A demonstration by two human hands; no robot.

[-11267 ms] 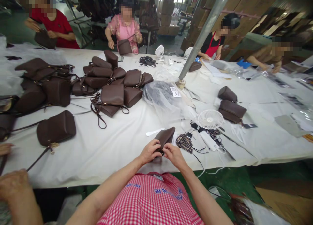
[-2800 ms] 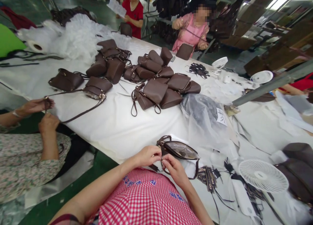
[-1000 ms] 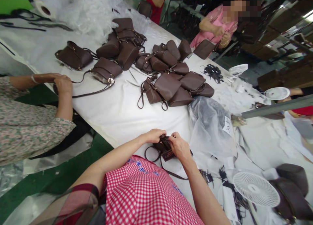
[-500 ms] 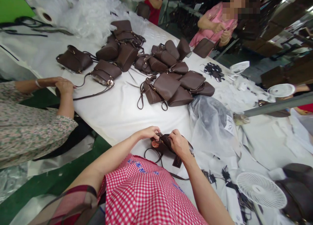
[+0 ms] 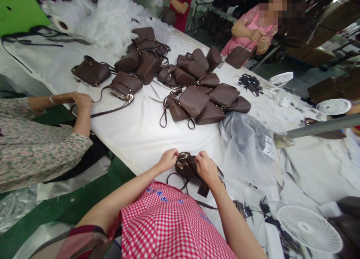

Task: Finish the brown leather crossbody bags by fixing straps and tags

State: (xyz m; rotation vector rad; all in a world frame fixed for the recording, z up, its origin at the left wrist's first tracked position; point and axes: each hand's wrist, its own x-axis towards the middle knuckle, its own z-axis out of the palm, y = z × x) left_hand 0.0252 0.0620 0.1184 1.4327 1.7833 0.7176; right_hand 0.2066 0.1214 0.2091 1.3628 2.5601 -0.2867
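Observation:
A dark brown handbag (image 5: 186, 172) is on the white table right in front of my apron. My left hand (image 5: 168, 159) pinches its upper left edge, and my right hand (image 5: 206, 167) grips the upper right edge, fingers closed. Between the hands the top of the bag shows metal fittings and a round charm. A dark hang tag (image 5: 203, 189) dangles below my right hand, and a thin strap (image 5: 180, 180) loops at the left. The bag's inside cannot be made out.
Several brown handbags (image 5: 197, 101) lie heaped across the table (image 5: 126, 135). A clear plastic bag (image 5: 242, 139) with a paper label stands at the right. Desk fans (image 5: 309, 229) line the right side. A co-worker's hands (image 5: 81, 101) hold a strap at the left; others stand behind.
My left hand has moved slightly left to the bag's edge, and the bag's top is spread wider. The charm hangs differently. The whole view has shifted a little.

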